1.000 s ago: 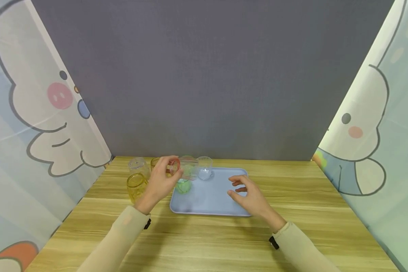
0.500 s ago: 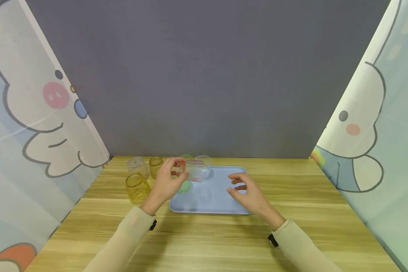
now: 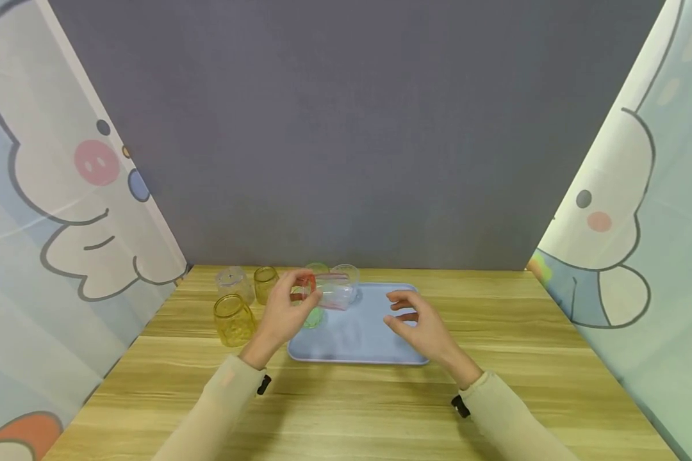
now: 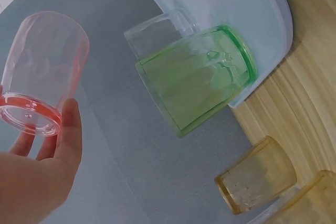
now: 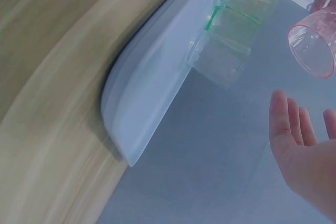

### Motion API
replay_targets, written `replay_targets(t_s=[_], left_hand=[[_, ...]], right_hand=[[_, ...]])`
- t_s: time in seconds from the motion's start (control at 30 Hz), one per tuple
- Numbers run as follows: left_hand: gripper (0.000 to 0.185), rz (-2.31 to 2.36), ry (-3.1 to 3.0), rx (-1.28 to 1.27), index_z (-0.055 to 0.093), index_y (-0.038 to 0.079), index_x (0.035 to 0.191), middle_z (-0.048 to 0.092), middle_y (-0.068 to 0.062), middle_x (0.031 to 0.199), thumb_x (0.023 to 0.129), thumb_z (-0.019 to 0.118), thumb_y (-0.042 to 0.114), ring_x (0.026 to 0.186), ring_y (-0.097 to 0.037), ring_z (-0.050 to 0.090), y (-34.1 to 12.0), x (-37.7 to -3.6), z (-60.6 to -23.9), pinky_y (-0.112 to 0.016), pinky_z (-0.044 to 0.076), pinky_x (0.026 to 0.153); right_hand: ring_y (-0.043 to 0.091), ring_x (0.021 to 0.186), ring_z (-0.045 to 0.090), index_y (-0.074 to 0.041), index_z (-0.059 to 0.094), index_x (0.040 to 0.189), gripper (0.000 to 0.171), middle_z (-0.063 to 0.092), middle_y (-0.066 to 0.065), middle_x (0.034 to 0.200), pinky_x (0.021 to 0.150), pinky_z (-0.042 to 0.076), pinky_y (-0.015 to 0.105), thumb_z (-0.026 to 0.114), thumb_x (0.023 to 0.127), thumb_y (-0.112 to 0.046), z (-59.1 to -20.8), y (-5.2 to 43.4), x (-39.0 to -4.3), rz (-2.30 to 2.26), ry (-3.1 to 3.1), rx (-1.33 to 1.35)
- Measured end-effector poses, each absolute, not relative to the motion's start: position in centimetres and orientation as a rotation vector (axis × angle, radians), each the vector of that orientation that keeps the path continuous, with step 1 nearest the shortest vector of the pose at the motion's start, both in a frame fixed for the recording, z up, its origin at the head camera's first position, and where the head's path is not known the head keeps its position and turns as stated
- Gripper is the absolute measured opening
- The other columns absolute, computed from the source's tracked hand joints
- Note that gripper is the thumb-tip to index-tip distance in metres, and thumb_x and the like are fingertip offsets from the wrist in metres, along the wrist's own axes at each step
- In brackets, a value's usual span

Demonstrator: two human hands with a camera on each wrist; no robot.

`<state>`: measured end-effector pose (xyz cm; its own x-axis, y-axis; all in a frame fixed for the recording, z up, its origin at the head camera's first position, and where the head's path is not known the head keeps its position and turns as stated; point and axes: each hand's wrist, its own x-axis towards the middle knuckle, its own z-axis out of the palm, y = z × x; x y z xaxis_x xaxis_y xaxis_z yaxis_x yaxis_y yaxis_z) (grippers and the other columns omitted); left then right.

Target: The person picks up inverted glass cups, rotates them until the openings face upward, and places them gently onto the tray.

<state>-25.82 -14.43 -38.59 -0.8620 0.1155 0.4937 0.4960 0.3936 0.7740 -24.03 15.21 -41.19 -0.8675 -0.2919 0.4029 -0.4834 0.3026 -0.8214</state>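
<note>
no readable text, labels or numbers anywhere

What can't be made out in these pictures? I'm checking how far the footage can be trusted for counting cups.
- Green cup: head view, left hand covers most of it.
- Pink cup: head view, small and see-through; its far end blends with the clear cup behind.
- Yellow cups: left wrist view, one is cut off at the bottom edge.
- Right hand: right wrist view, cut off by the right edge.
- Tray: right wrist view, blurred.
</note>
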Motion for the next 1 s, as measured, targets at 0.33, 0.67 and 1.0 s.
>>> replay_targets(t_s=[0.33, 0.67, 1.0], left_hand=[[0.04, -1.481, -2.282, -0.543, 0.061, 0.005, 0.131, 0.063, -0.009, 0.117, 0.095, 0.073, 0.017, 0.111, -0.028, 0.06, -14.0, -25.1, -39.0, -0.045, 0.057, 0.088], [0.039, -1.569, -2.297, -0.533, 0.062, 0.008, 0.131, 0.062, -0.008, 0.118, 0.096, 0.072, 0.02, 0.113, -0.026, 0.059, -13.1, -25.1, -39.3, -0.045, 0.055, 0.09], [0.039, -1.642, -2.299, -0.572, 0.06, 0.009, 0.133, 0.062, -0.008, 0.12, 0.097, 0.071, 0.021, 0.114, -0.025, 0.058, -12.5, -25.0, -39.2, -0.043, 0.054, 0.094]], right_hand=[[0.036, 0.119, 0.058, -0.008, 0.058, 0.135, 0.042, 0.059, 0.011, 0.135, 0.098, 0.051, 0.047, 0.072, 0.096, -0.016, -40.5, 14.6, -24.3, 1.674, -2.369, 0.741], [0.037, 0.122, 0.057, -0.006, 0.055, 0.138, 0.046, 0.057, 0.014, 0.138, 0.098, 0.052, 0.046, 0.072, 0.095, -0.014, -40.1, 14.3, -24.3, 1.71, -2.339, 0.733], [0.041, 0.123, 0.055, -0.002, 0.052, 0.14, 0.048, 0.054, 0.017, 0.141, 0.097, 0.053, 0.034, 0.069, 0.096, -0.01, -39.8, 14.4, -24.2, 1.759, -2.289, 0.747]])
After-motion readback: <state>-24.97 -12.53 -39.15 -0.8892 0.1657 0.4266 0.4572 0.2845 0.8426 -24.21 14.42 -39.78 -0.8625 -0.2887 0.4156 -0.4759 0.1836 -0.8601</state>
